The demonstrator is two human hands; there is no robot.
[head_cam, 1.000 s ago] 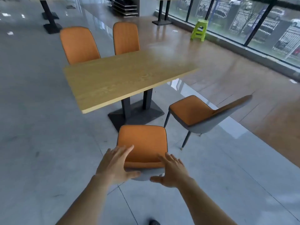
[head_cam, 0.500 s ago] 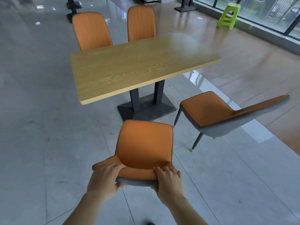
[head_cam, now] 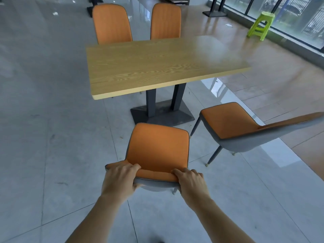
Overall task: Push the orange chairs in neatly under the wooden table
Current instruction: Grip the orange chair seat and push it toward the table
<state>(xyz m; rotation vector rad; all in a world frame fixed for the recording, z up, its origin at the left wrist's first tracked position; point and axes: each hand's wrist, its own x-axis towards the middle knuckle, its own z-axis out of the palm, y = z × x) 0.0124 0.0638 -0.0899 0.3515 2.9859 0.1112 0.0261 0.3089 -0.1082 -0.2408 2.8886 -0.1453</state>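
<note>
A wooden table (head_cam: 157, 64) stands on a dark metal base (head_cam: 163, 113). Just below me is an orange chair (head_cam: 157, 146) with a grey shell, its seat pointing at the table and short of the table's near edge. My left hand (head_cam: 121, 178) grips the left end of its backrest top, and my right hand (head_cam: 190, 181) grips the right end. A second orange chair (head_cam: 228, 120) stands off to the right, turned at an angle away from the table. Two more orange chairs (head_cam: 112, 23) (head_cam: 165, 21) sit tucked in at the far side.
The floor is glossy grey tile (head_cam: 43, 137), with brown flooring (head_cam: 280, 76) to the right. A lime-green plastic stool (head_cam: 261, 26) stands by the glass wall at top right. Dark bases of other tables (head_cam: 214, 13) show at the back.
My hands went from hovering open over the backrest to closing on its top edge. The view has moved closer to the table and shifted so the table sits more centrally.
</note>
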